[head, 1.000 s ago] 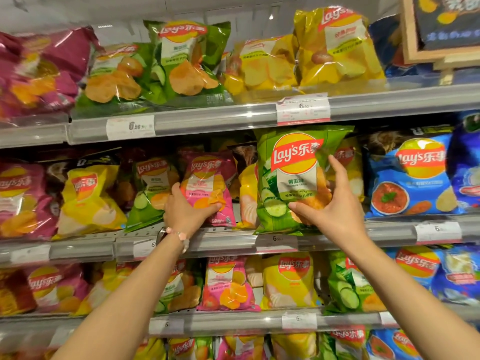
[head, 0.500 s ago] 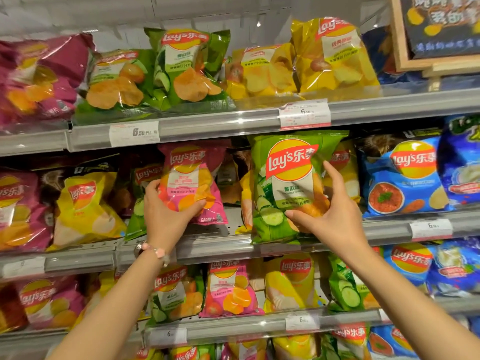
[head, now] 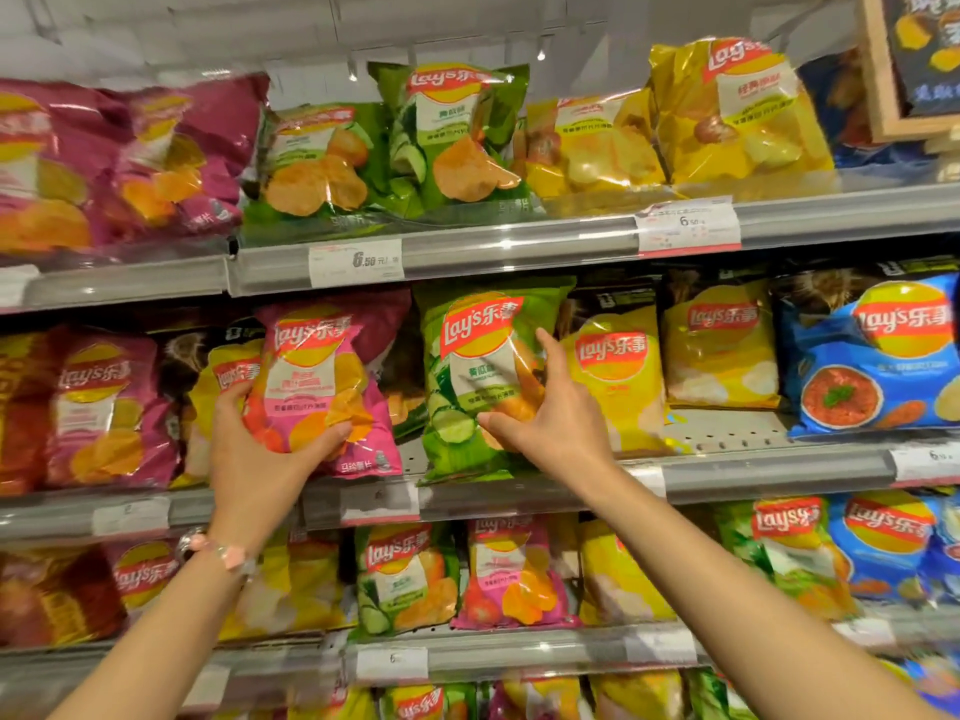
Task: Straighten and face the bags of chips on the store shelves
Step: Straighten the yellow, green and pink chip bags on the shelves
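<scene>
Head | left grip (head: pixel 260 454) clamps pink bag (head: pixel 317 387) | right grip (head: pixel 556 423) pinches green bag (head: pixel 478 376)

Store shelving unit, frontal view from slightly below. Three grey metal shelf edges (head: pixel 519 252) run across the frame, each fronted by a clear plastic strip holding white price labels (head: pixel 356 263). The middle shelf's deck (head: pixel 727 426) is perforated metal. Behind the top tier, a pale panelled back wall (head: pixel 208 28) shows small reflected light spots. A wooden-framed chalkboard sign (head: pixel 914 59) hangs at upper right.
</scene>
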The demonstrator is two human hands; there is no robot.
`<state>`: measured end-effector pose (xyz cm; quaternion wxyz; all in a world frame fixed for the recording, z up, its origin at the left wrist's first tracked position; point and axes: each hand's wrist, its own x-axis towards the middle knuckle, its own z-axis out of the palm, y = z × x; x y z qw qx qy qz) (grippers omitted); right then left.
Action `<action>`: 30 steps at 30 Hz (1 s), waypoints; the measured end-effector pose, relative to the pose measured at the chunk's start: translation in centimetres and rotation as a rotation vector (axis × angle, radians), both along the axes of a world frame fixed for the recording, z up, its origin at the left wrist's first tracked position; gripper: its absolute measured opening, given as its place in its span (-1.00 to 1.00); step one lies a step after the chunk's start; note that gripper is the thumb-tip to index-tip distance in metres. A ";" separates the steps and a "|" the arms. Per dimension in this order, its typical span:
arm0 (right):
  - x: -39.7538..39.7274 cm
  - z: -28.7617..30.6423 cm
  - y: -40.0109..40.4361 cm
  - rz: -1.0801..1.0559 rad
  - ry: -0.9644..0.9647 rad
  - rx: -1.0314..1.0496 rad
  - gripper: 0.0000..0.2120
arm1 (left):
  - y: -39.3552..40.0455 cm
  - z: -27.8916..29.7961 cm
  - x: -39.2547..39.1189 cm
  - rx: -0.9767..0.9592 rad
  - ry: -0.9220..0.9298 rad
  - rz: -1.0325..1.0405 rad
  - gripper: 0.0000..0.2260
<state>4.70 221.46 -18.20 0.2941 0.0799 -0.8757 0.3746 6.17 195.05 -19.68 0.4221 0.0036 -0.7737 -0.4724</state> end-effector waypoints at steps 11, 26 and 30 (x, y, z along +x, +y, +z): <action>-4.9 -1.1 -2.9 0.002 -0.059 -0.031 -0.04 | -0.3 -0.3 0.4 0.012 0.004 -0.052 -0.17; -5.8 -1.1 -3.7 0.050 -0.232 0.018 -0.07 | 1.1 -0.6 -0.2 0.055 0.013 -0.159 -0.17; -4.7 -0.5 -3.9 -0.006 -0.190 -0.045 0.01 | 0.4 -0.8 -0.1 0.070 0.016 -0.172 -0.17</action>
